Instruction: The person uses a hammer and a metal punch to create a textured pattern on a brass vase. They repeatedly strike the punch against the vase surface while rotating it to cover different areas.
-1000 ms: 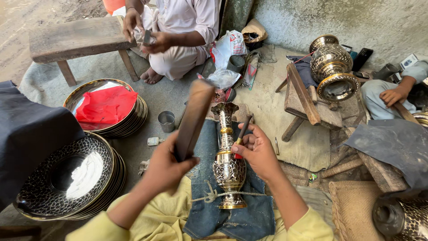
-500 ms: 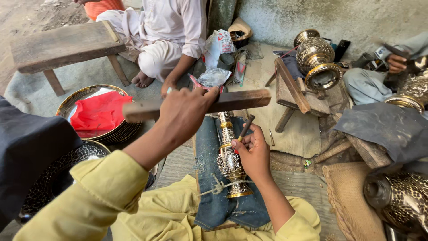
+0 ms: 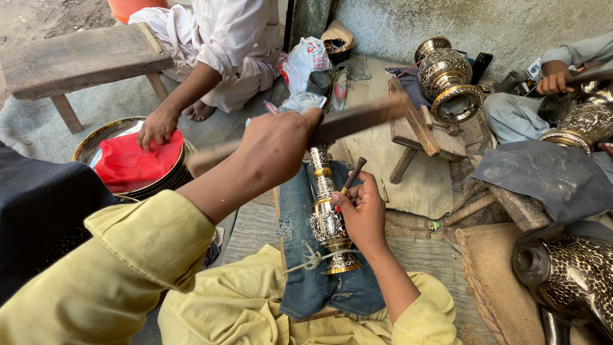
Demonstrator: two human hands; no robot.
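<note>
Brass vase (image 3: 329, 220): lies on denim cloth (image 3: 306, 281) over the person's lap, long axis running away from the body, base nearest, neck farthest. Right hand (image 3: 364, 214): closed on a short chisel (image 3: 352, 177), tip against the vase. Left hand (image 3: 274, 147): gripping a wooden stick (image 3: 357, 118), raised crosswise above the vase. Left of the vase: stacked trays (image 3: 102, 137) with red cloth (image 3: 137, 163), another person's hand (image 3: 156, 126) on it. Right of the vase: wooden stand (image 3: 421, 131), open floor between.
</note>
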